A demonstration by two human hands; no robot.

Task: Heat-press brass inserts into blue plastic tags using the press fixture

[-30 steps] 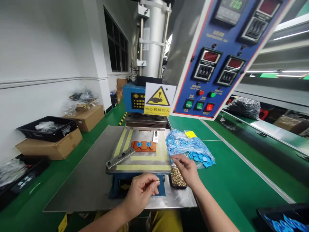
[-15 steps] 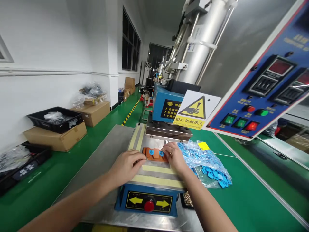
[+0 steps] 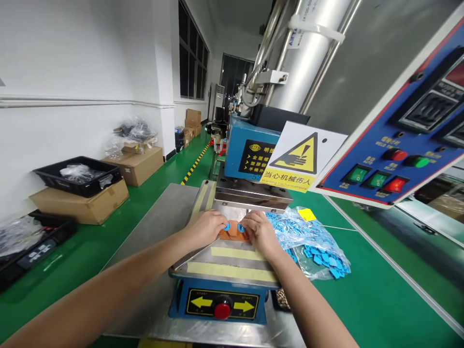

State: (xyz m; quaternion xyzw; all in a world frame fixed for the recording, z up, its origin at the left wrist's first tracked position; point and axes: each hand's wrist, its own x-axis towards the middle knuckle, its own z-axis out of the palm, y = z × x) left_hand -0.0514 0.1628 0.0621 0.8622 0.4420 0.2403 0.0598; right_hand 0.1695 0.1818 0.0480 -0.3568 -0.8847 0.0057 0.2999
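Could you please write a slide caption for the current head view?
Left hand and right hand at blue pieces on an orange fixture, before a machine with a warning sign.

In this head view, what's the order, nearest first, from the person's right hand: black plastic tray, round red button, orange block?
1. Orange block: just left of the right hand.
2. Round red button: lower, on the black front panel.
3. Black plastic tray: far left, atop a cardboard box.

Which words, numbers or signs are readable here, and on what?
"当心机械伤人", "Warning mechanical injury", hand-hazard triangle: warning sign
"START", twice: button panel
"金属", "手機外": black plate, partly hidden
"52", perhaps: blue head
"WELD": control panel, rest blurred
Cylinder label: not surely readable
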